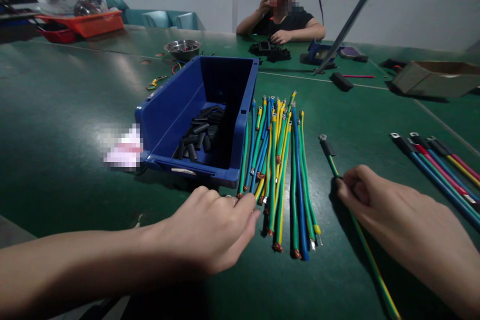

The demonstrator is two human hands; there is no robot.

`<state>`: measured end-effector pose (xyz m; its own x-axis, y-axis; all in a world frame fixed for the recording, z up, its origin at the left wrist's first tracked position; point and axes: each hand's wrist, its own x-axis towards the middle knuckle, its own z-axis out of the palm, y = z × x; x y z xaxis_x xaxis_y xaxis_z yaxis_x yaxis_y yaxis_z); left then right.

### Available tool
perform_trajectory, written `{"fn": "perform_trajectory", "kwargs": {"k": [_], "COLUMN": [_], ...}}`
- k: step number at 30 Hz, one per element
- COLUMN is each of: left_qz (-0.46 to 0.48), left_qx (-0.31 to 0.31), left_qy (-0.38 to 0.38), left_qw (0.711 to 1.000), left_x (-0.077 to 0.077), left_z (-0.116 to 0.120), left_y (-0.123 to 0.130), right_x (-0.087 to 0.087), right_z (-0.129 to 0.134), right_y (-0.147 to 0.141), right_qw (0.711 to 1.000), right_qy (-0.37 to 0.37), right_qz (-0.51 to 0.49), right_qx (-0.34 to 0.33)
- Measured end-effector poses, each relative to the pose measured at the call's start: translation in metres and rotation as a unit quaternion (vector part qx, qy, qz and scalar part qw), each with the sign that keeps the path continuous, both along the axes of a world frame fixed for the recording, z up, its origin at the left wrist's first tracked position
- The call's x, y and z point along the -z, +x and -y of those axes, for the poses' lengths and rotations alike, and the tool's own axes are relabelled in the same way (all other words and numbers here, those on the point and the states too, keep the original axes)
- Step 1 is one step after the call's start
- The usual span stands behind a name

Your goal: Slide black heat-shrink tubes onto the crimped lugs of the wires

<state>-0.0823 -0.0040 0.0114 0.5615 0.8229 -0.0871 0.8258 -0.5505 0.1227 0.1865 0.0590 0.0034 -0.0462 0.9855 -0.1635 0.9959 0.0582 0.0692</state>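
My right hand (393,215) pinches a green-and-yellow cable (364,237) below its far end. That end carries a metal lug and a black sleeve (327,146); the near end runs down to the bottom edge. My left hand (219,227) is closed at the near left of a pile of cut cables (281,170), green, yellow and blue, several with bare copper ends. Whether its fingertips grip a cable is hidden. Just beyond my left hand stands a blue bin (150,132) holding several short black sleeves (202,130).
At right lie several finished-looking cables (442,165) with black-sleeved lugs. A cardboard box (435,77), a grey pole (356,15) and a metal bowl (183,49) stand farther back. Across the green table (75,90) sits another person (283,20). An orange basket (95,24) is far left.
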Motion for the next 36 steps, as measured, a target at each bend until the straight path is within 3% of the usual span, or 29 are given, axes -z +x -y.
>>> {"fn": "perform_trajectory", "kwargs": {"k": [4,11,28,36], "left_qz": [0.0,0.005,0.008,0.033], "left_qx": [0.004,0.01,-0.026,-0.024], "left_qy": [0.0,0.01,-0.008,-0.013], "left_qw": [1.0,1.0,1.0,0.999], "left_x": [0.0,0.001,0.001,0.004], "left_z": [0.002,0.002,-0.002,-0.003], "left_y": [0.0,-0.001,0.0,-0.001], "right_x": [-0.001,0.0,0.004,0.011], "right_z": [-0.001,-0.004,0.0,0.002], "right_y": [0.001,-0.004,-0.003,0.0], "right_qw": [0.999,0.999,1.0,0.994], "right_qy": [-0.024,-0.018,0.018,0.085], "right_qz": [0.0,-0.003,0.009,-0.04], "right_qx": [0.037,0.043,-0.017,-0.048]}}
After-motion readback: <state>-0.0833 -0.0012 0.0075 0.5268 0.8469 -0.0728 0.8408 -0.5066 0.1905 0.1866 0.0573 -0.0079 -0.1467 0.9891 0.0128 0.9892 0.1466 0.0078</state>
